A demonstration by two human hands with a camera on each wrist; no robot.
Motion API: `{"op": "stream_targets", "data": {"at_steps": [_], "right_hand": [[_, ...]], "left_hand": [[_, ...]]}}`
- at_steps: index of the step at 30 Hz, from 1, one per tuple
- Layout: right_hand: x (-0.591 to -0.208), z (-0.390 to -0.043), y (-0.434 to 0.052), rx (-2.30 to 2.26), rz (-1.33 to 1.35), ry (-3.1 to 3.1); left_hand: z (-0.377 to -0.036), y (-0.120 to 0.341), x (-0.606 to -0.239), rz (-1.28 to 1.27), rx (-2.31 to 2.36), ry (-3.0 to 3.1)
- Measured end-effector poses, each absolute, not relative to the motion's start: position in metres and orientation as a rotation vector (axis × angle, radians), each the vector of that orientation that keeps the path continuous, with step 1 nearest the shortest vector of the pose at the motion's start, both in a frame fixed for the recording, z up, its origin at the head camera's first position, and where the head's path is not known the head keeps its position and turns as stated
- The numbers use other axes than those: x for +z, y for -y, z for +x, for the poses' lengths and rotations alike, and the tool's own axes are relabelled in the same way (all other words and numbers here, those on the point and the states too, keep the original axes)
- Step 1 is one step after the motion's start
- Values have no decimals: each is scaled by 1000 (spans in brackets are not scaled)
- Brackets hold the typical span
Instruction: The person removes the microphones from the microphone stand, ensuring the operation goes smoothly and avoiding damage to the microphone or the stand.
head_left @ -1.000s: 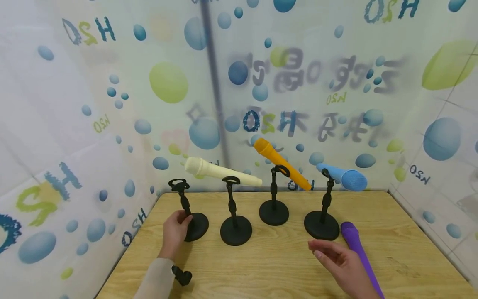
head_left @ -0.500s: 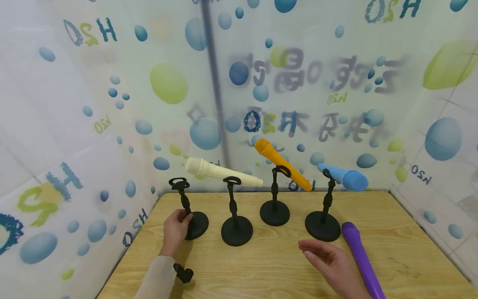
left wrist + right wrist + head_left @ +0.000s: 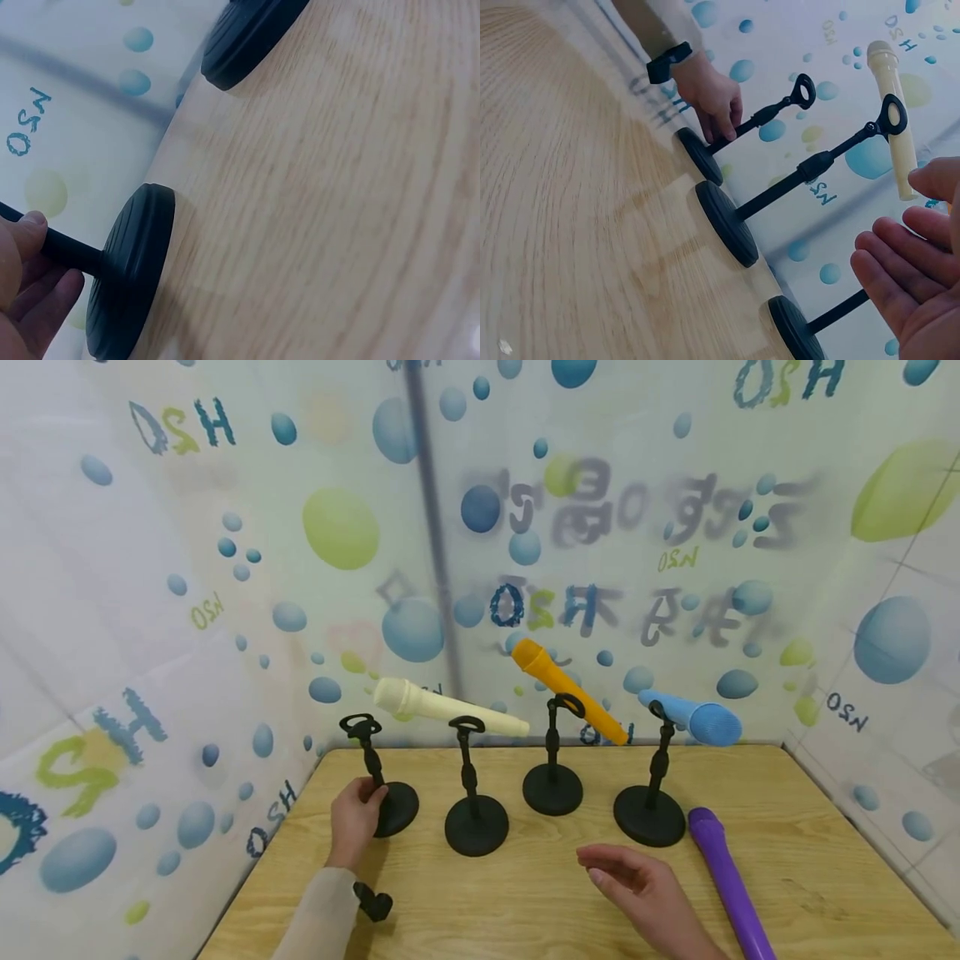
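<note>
My left hand (image 3: 356,821) pinches the pole of the leftmost black microphone stand (image 3: 398,810) between thumb and fingers, low down near its round base. That stand's holder (image 3: 361,725) has no microphone in it. In the left wrist view the thumb lies along the pole (image 3: 71,251) just above the base. My right hand (image 3: 637,889) hovers over the front of the table, palm turned left, fingers loosely bent with nothing between them. Nearest to it on the right, a purple microphone (image 3: 729,881) lies on the table.
Three more black stands carry a cream microphone (image 3: 427,704), an orange microphone (image 3: 566,688) and a blue microphone (image 3: 705,720), all tilted. The wooden table (image 3: 480,918) ends against a patterned curtain (image 3: 337,610) at the back and sides.
My right hand has moved left, away from the purple microphone. With the left hand still on its pole, the leftmost stand has slid slightly toward the back.
</note>
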State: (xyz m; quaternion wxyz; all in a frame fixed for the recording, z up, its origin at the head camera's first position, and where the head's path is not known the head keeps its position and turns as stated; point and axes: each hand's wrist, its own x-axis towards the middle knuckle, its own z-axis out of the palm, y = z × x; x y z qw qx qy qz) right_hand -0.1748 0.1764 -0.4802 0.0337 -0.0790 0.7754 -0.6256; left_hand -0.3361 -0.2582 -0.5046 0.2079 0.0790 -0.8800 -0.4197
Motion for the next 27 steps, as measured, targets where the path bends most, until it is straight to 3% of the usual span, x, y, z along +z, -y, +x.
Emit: {"op": "stream_targets", "data": {"at_steps": [27], "right_hand": [[-490,-175,-175,-1940,-238,-2291]], "left_hand": [[-341,264,-504,364,-1209,2415]]}}
